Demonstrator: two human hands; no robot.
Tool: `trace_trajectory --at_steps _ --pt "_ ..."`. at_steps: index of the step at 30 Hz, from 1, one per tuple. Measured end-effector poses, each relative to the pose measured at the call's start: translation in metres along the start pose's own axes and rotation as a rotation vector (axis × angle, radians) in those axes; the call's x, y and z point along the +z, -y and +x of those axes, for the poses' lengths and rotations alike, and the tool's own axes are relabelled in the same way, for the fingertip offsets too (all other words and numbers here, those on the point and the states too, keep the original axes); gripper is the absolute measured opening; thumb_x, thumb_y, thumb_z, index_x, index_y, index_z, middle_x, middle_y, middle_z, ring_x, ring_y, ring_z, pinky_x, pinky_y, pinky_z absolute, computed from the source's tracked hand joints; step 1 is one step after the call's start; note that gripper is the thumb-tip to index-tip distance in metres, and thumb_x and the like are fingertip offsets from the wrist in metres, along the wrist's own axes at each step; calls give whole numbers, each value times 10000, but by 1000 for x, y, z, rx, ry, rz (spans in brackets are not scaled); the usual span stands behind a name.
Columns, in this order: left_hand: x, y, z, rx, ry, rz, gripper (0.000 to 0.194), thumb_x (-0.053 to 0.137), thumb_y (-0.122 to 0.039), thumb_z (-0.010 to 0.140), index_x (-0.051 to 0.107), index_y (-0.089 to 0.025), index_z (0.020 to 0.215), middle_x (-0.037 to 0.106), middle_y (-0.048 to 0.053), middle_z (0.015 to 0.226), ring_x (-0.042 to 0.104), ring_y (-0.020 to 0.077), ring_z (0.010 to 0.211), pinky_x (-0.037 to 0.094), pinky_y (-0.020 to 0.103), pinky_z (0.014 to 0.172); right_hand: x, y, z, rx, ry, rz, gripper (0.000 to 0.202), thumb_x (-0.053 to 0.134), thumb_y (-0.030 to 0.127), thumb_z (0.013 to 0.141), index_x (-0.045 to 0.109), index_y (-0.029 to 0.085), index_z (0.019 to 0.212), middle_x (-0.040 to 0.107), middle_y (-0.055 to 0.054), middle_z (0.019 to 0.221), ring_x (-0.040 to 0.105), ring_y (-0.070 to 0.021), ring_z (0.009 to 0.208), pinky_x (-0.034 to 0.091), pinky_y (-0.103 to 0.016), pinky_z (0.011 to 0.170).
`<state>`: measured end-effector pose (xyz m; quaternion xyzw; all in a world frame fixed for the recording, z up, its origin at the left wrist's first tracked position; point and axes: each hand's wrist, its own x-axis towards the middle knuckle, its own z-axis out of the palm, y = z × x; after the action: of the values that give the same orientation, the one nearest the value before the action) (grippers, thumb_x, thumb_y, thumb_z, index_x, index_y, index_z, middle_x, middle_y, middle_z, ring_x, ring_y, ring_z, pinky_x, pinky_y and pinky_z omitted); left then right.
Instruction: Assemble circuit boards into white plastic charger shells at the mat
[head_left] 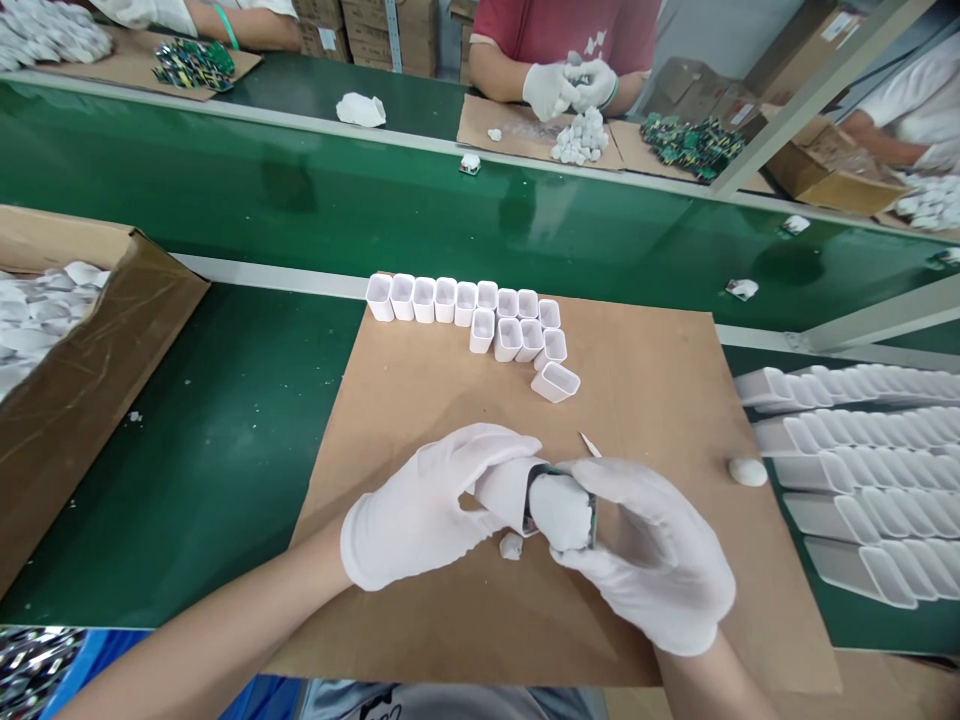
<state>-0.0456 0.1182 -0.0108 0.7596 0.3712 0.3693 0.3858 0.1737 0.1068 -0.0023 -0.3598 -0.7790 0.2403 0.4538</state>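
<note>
My left hand [435, 500], in a white glove, grips a white plastic cup [506, 492] lying on its side, its mouth facing right. My right hand [652, 540], also gloved, pinches a green circuit board with a white lump [561, 512] on it, right at the cup's mouth. How far the board reaches into the cup is hard to tell. Below them a small white scrap [511, 546] rests on the cardboard sheet [645, 400]. Just above my right hand lies a thin white pointed piece [590, 445].
Small white cups [445, 300] stand in rows at the cardboard's back edge. Nested white cups [870, 430] lie at the right, near a white ball [748, 472]. A carton [97, 380] of white parts is at left. Beyond the green conveyor [337, 200], a person's gloved hands [570, 88] work.
</note>
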Motion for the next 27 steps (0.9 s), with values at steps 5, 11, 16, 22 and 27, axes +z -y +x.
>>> trace_trajectory --at_steps 5,11,16,22,27 --pt "-1 1 0 51 -6 117 525 571 -26 812 480 -227 1289 613 57 1255 592 167 1143 531 290 951 -2 3 4 -93 -5 -239 287 689 238 899 591 168 1160 709 -67 962 692 -170 858 571 -276 772" --pt "-2 0 -1 58 -14 159 486 570 -54 837 486 -218 1286 616 51 1259 587 147 1151 523 252 957 -2 4 1 -72 -9 -273 350 746 234 850 606 190 1168 722 -67 974 700 -188 849 589 -288 764" --pt "0 -4 -1 -104 -19 23 498 684 -135 799 514 -268 1248 609 18 1251 621 147 1090 565 225 845 -2 5 -3 320 -123 260 420 804 353 792 646 290 1175 705 -44 1022 699 -208 841 612 -319 728" --pt "4 -5 -4 -266 -93 -56 504 759 -267 774 490 -317 1198 616 -6 1173 638 173 1041 563 299 876 4 6 4 556 -87 710 393 808 423 772 683 291 1120 722 -38 916 701 -190 759 608 -265 636" --pt "3 -9 -4 -262 -72 -68 436 733 -212 781 526 -304 1154 604 19 1186 639 222 1075 564 340 875 12 1 8 601 -73 811 390 807 428 771 683 244 1091 686 -26 793 644 -158 599 581 -273 534"
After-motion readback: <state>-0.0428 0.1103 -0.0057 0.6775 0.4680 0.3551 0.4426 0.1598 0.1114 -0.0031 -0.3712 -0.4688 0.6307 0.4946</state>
